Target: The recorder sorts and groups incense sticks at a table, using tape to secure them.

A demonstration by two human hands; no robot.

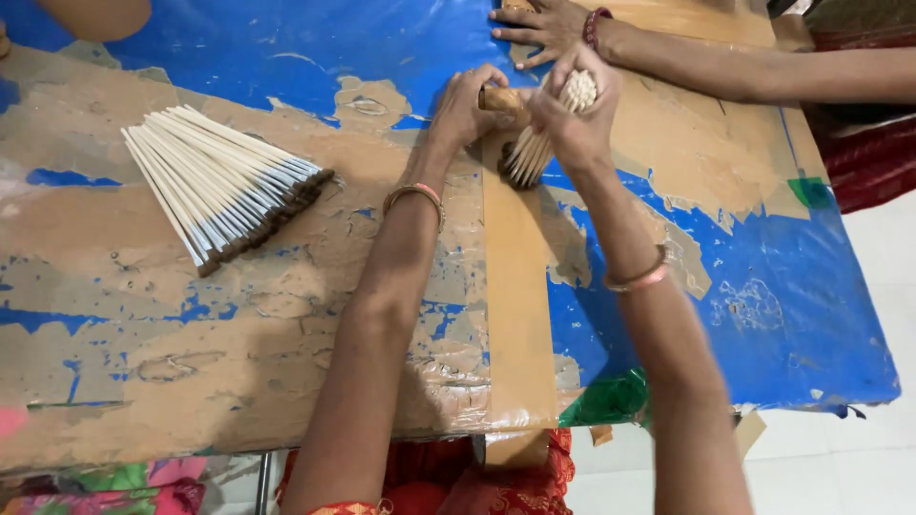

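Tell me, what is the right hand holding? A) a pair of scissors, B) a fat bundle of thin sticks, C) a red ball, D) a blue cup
B: the right hand is wrapped around a bundle of thin sticks, with pale ends poking out above the fingers.

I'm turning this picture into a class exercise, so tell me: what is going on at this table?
A person stands a bundle of thin sticks on end with the right hand, dark tips down on a worn blue table. The left hand holds a small brown lump beside the bundle. A fanned pile of dark-tipped sticks lies to the left. Another person's hand rests at the far edge.
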